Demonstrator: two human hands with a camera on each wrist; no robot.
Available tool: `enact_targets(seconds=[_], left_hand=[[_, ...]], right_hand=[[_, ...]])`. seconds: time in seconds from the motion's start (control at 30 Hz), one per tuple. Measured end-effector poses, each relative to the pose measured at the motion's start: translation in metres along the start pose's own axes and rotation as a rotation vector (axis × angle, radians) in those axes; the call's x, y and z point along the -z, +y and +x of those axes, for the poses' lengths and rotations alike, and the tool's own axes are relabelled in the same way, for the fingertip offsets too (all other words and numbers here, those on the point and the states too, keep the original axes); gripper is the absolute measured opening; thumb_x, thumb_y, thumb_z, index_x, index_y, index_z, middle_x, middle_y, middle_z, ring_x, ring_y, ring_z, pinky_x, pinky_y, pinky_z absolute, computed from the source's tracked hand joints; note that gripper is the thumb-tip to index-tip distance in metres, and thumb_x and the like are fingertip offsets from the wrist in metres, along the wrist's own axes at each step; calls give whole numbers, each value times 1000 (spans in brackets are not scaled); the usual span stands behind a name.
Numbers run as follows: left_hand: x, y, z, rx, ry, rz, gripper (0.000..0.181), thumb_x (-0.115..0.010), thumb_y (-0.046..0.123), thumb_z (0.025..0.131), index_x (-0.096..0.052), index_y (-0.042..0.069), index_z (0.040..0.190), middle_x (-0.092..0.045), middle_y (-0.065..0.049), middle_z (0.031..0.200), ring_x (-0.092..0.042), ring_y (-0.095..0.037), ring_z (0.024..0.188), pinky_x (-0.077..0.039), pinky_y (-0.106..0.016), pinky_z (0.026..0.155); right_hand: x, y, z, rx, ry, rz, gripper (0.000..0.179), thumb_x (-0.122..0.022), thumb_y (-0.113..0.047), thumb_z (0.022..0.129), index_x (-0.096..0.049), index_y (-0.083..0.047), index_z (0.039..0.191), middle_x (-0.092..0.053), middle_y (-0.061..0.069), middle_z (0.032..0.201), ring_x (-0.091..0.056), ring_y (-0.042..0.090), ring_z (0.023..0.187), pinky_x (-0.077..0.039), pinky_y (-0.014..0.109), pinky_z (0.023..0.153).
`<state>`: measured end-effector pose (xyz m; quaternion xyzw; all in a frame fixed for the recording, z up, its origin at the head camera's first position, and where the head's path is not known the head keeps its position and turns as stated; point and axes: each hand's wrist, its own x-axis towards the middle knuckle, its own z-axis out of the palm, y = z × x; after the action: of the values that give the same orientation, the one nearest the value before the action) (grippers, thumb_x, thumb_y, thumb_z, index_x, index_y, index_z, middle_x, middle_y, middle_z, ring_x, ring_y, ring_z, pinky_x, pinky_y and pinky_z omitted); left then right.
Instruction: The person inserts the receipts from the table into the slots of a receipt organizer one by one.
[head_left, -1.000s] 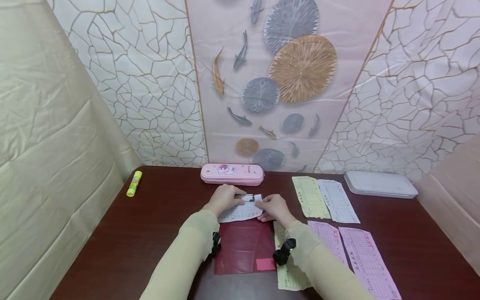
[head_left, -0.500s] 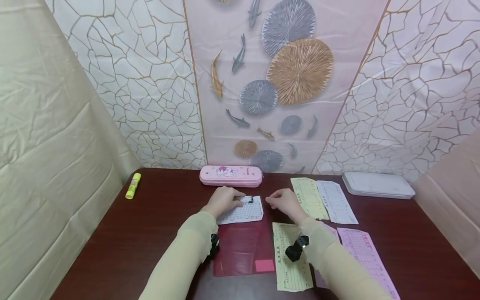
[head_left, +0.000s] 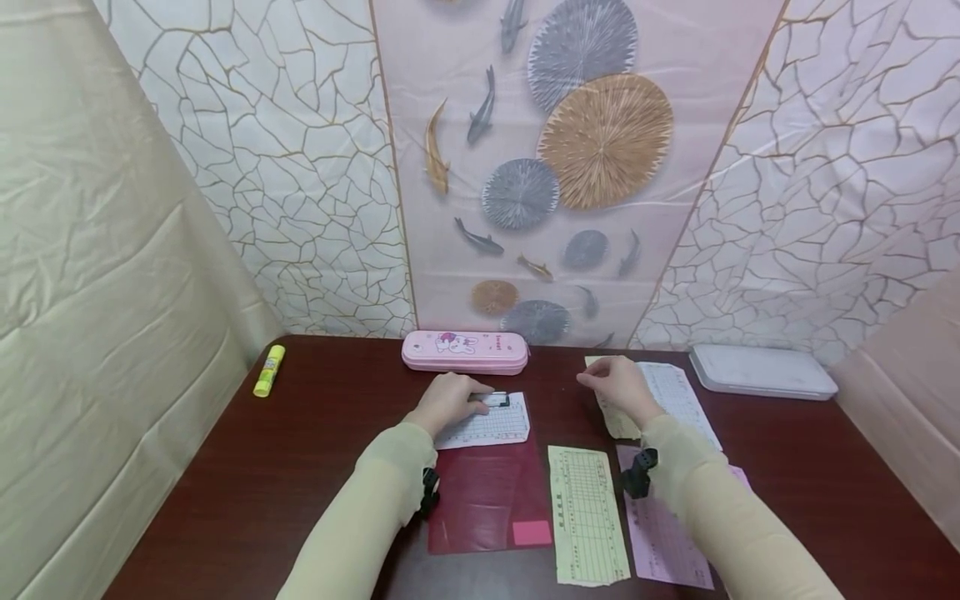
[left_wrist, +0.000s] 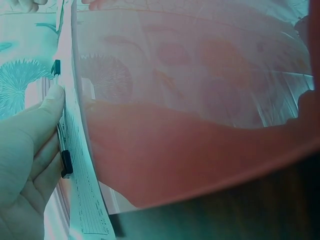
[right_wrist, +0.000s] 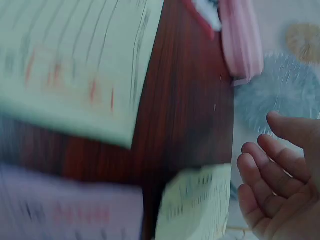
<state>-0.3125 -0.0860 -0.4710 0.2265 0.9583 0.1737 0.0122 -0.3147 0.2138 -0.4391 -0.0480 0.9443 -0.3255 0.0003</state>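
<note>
My left hand (head_left: 447,400) grips the metal clip (head_left: 495,399) with black ends at the top of a translucent red folder (head_left: 480,500). A white printed form (head_left: 487,427) lies under that clip. In the left wrist view the thumb and fingers pinch the clip (left_wrist: 62,130) along the form's edge. My right hand (head_left: 622,387) hovers over a yellow form (head_left: 622,422) at the back, partly covering it. Its fingers are loosely bent and hold nothing, as the right wrist view shows (right_wrist: 280,175).
Another yellow form (head_left: 588,517), a purple one (head_left: 663,533) and a white one (head_left: 675,396) lie to the right. A pink pencil case (head_left: 465,352), a white case (head_left: 761,371) and a yellow glue stick (head_left: 269,371) stand along the back.
My right hand has let go of the white form's edge and moved right, over the back yellow form. My left hand stays on the clip.
</note>
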Motion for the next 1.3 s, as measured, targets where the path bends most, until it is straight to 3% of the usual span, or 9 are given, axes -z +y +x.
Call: enact_targets(seconds=[0.17,0.37,0.53,0.77,1.13,1.3], left_hand=[[0,0,2,-1,0,16,33,-79,29,92,-78,23,125,-77,4,120,-69,-23,119,-52,-40,105],[-1,2,3,-7,1,2,33,-79,28,92,-78,22,124,-77,3,120,-69,-24,119,-53,-40,104],[-3,1,0,-3,2,21,33,-79,29,92,-78,23,124,-77,3,119,-69,-24,118,-53,-39,103],[-4,-2,-2,-11,17,37,33,-79,27,91,-78,21,124,-77,3,119,-69,-22,117,-54,-38,103],[-4,-1,2,-13,9,38,33,-79,28,92,-78,21,124,-77,3,119,-69,-21,118,-54,-37,103],[-3,0,3,-3,-5,30,33,-79,27,92,-78,20,124,-77,3,120,-68,-20,119,-53,-37,104]], right_hand=[[16,14,9,77,23,-71,27,-71,-18,97,-74,7,106,-76,24,103,-71,41,98,-58,53,86],[30,30,17,157,-15,-54,29,-69,-12,98,-71,10,115,-72,29,113,-67,48,108,-55,58,93],[28,39,25,188,-8,-33,30,-68,-5,95,-68,14,118,-70,33,115,-67,50,106,-56,59,92],[20,47,38,289,24,-217,27,-66,7,87,-69,16,112,-69,35,112,-67,52,101,-56,60,88],[20,50,48,323,9,-292,29,-63,14,80,-68,18,109,-69,36,108,-64,55,104,-53,61,92],[17,50,53,273,-31,-328,32,-69,7,81,-68,18,111,-70,36,108,-63,56,105,-52,62,95]])
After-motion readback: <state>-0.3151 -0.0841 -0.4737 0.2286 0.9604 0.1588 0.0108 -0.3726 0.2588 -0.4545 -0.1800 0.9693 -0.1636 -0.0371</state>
